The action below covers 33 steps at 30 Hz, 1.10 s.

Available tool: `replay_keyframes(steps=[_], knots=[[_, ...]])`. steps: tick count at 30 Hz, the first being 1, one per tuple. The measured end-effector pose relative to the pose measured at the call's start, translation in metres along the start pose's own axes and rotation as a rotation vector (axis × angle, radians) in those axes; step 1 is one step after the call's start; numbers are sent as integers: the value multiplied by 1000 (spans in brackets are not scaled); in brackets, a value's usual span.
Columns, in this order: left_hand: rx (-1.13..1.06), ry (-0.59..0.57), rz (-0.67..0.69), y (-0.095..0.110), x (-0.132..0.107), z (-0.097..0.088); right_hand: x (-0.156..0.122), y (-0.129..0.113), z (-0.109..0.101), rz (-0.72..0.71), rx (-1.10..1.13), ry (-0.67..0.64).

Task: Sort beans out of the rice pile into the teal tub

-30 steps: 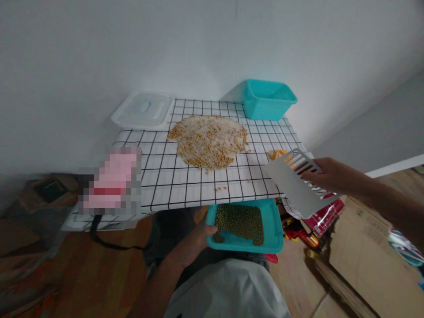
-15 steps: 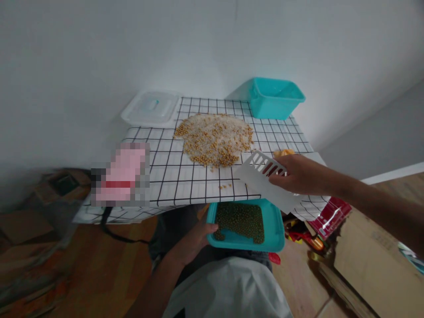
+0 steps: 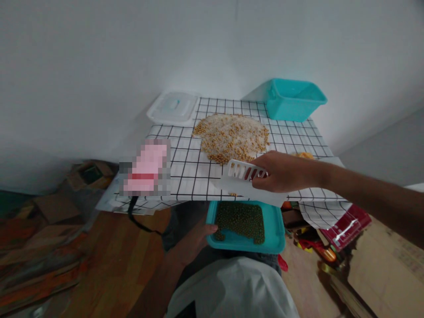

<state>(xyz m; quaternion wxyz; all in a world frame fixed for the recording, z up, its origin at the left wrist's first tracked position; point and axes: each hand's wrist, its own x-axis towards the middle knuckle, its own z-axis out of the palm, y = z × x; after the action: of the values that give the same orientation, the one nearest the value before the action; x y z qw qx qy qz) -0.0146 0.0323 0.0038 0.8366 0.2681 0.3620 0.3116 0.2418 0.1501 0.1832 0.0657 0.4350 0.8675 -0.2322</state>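
Note:
My right hand (image 3: 274,171) is closed around the slotted edge of a white plastic scraper (image 3: 245,183), which sits low over the front of the table. A few loose yellow beans (image 3: 233,194) lie by its lower edge. Just beyond it spreads a pile of yellow beans mixed with white grains (image 3: 232,137). Below the table edge, my left hand (image 3: 202,234) grips the left side of a teal tub (image 3: 274,227), thumb over the rim, its other fingers hidden. Small green beans (image 3: 240,221) cover much of the tub's bottom.
Another teal tub (image 3: 294,106) stands at the back right of the grid-patterned tablecloth (image 3: 185,172). A clear lid (image 3: 175,108) lies at the back left, near a blurred pink object (image 3: 145,168). Cardboard boxes (image 3: 53,207) and a red packet (image 3: 347,225) are on the floor.
My right hand has moved left with the scraper, which now lies across the front of the pile. My left hand keeps its hold on the tub. The view has shifted slightly.

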Motion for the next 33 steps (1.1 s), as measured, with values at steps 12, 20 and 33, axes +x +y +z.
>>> replay_keyframes(steps=[12, 20, 33], knots=[[16, 32, 16, 10, -6, -8, 1, 5, -31, 39, -142, 161], [-8, 96, 23, 8, -11, -7, 74, 15, -65, 32, -472, 383], [-131, 32, 30, -1, -14, -21, 122, 12, -46, -174, -641, 333]])
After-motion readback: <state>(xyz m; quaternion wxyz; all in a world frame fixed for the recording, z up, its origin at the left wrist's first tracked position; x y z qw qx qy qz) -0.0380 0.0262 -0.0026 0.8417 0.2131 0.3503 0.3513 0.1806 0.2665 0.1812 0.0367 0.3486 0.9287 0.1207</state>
